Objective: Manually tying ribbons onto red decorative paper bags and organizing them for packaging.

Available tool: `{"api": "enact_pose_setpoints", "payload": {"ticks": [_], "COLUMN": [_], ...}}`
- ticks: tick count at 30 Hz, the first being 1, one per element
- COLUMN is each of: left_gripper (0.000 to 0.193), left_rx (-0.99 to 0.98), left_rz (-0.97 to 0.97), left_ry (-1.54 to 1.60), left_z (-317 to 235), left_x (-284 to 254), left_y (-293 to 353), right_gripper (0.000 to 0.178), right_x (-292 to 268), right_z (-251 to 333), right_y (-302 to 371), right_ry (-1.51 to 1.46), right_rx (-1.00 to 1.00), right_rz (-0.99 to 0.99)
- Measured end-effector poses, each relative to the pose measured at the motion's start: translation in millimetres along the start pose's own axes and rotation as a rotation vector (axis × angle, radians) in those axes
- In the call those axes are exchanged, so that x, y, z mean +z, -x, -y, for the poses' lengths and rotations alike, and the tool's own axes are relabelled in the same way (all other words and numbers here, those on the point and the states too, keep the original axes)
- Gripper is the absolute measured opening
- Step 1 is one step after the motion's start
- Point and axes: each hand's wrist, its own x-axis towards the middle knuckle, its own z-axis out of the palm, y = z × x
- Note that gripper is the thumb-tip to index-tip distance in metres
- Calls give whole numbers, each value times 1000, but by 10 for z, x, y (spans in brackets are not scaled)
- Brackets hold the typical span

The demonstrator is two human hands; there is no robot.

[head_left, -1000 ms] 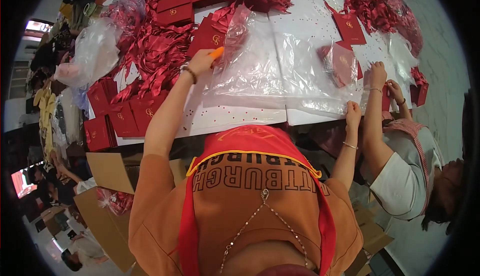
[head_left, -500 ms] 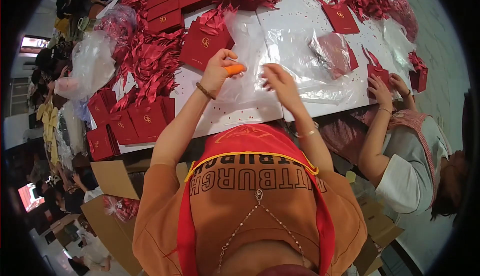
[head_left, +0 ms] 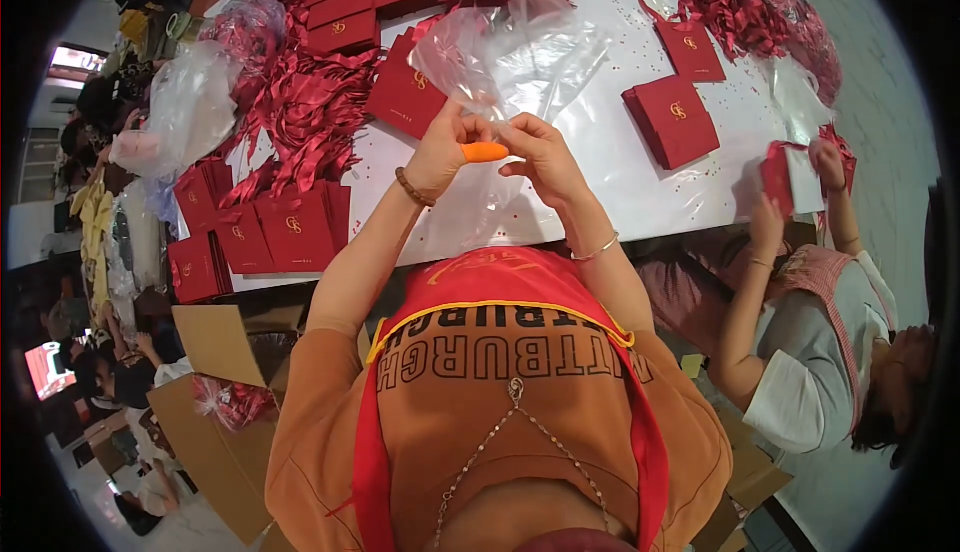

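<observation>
A clear plastic bag (head_left: 545,57) stands crumpled and puffed up over the white table, its lower end gathered at my fingers. My left hand (head_left: 442,155), with an orange finger cot (head_left: 484,152) on one finger, is closed on that end. Close against it, my right hand (head_left: 545,160) pinches the same plastic between thumb and fingers. Just beyond my left hand lies a red gift bag (head_left: 405,92) with a gold emblem, partly covered by the plastic. To the right, a stack of red gift bags (head_left: 672,122) rests on the table.
Red ribbons (head_left: 310,102) heap at the left, with red bag stacks (head_left: 300,232) at the near left edge and more bags (head_left: 340,7) behind. A co-worker's hands (head_left: 770,212) hold a red bag at the right. Open cardboard boxes (head_left: 225,352) stand below the table.
The plastic has been drawn off the right-hand stack and raised in front of me. My right hand has moved left and closed on it. The co-worker has lifted a red bag.
</observation>
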Motion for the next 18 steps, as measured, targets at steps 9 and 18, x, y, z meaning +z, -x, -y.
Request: {"api": "enact_pose_setpoints", "payload": {"ticks": [9, 18], "left_gripper": [35, 15], "left_rx": [112, -3], "left_rz": [-21, -75], "left_ry": [143, -152], "left_z": [-207, 27], "left_x": [-269, -229], "left_y": [7, 115], "right_gripper": [14, 14], "right_x": [-192, -156], "right_z": [36, -201], "right_y": [85, -56], "right_ry": [-104, 519], "right_rx": [-136, -196], "right_rz": [6, 29]}}
